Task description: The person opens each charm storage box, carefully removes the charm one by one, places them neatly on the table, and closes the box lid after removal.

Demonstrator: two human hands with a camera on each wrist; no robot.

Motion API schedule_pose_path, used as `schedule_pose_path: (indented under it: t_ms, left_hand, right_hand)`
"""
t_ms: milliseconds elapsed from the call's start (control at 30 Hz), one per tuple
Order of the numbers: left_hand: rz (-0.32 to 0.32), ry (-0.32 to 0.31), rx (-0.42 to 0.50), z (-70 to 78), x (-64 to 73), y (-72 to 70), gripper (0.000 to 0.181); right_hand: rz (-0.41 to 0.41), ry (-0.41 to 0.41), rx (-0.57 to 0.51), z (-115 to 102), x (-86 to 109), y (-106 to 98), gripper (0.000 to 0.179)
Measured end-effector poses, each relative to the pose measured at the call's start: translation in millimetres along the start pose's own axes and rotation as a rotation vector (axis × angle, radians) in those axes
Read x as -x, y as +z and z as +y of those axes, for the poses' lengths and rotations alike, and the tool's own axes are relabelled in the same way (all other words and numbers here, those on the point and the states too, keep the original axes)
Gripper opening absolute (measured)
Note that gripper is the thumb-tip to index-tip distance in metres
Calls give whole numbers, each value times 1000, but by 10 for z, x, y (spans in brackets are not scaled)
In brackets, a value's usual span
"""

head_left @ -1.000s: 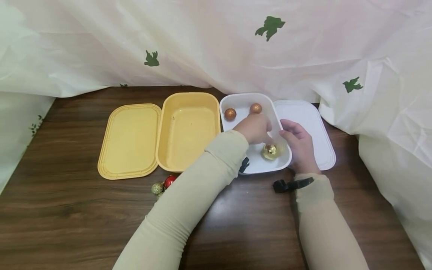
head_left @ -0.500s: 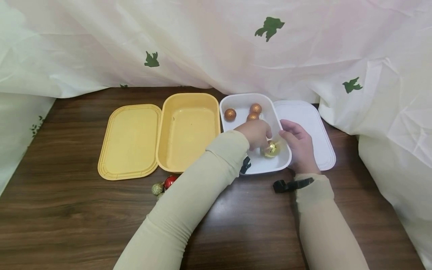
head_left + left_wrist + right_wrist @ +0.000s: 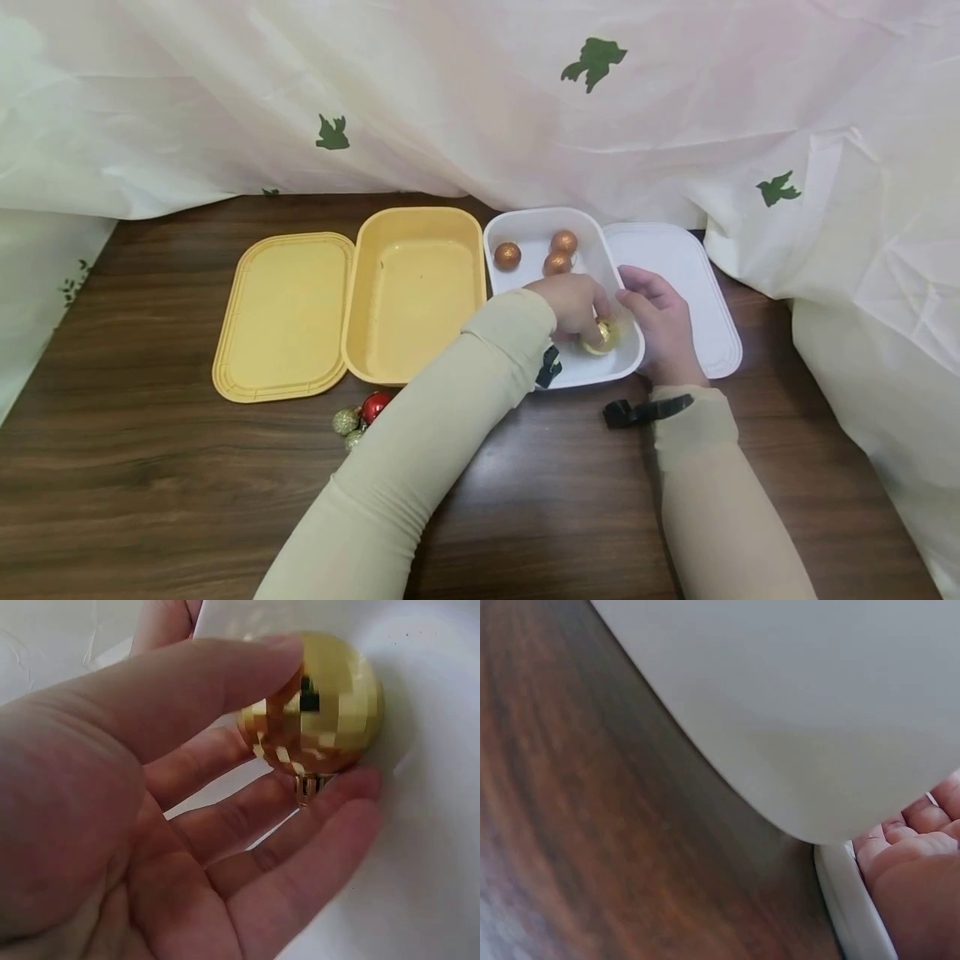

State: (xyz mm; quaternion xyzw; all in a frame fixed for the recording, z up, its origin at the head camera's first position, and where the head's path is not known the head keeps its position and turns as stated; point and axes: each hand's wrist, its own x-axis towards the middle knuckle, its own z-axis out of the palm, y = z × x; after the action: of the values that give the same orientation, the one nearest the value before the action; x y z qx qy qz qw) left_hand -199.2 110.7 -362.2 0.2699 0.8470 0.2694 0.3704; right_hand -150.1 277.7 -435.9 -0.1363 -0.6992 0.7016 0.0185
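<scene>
Inside the white box (image 3: 521, 283) my left hand (image 3: 570, 302) pinches a gold mirrored Christmas bauble (image 3: 341, 705) near the right wall. In the left wrist view the thumb lies on the bauble's side, the fingers curve behind and below, and its metal cap (image 3: 306, 787) points down. Three orange glitter baubles (image 3: 507, 256) lie toward the back of the same box. My right hand (image 3: 663, 325) rests against the box's right side, fingertips at the rim. The right wrist view shows its fingers (image 3: 930, 817) loosely bent beyond the box's outer wall (image 3: 795, 712).
Left of the white box stands a yellow box (image 3: 416, 308), with a yellow lid (image 3: 285, 317) beside it. A white lid (image 3: 693, 292) lies under the right hand. A red bauble (image 3: 373, 406) and gold glitter baubles (image 3: 346, 421) sit by the left forearm. A curtain (image 3: 450, 92) hangs behind.
The left hand has come down onto the gold bauble and now pinches it, uncovering a second orange bauble at the back. The right hand stays at the rim.
</scene>
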Motion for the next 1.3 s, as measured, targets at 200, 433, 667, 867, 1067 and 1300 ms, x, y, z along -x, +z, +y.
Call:
schedule_pose_path:
  t_ms: [200,433,667,867,1067,1300]
  left_hand:
    - [57,39,-113,-4,54,-69,37]
    - [152,133,-64,26,219,-203,24]
    - [270,208,-25,132,598,-184,36]
    - [361,291,53,116,1001,-23,31]
    - [433,332,177,6,1268,178,37]
    - [445,285,216,-127,1495,446,38]
  right_hand:
    - [5,4,6,11,-4,1,36]
    - [10,1,-26,22,-5,7,34]
    - [8,-7,-9,27,6,-1,31]
    - [5,-39,15,13,15,-8,35]
    - [23,2,60,-9,31,1,36]
    - [40,-7,50,4,28,2,35]
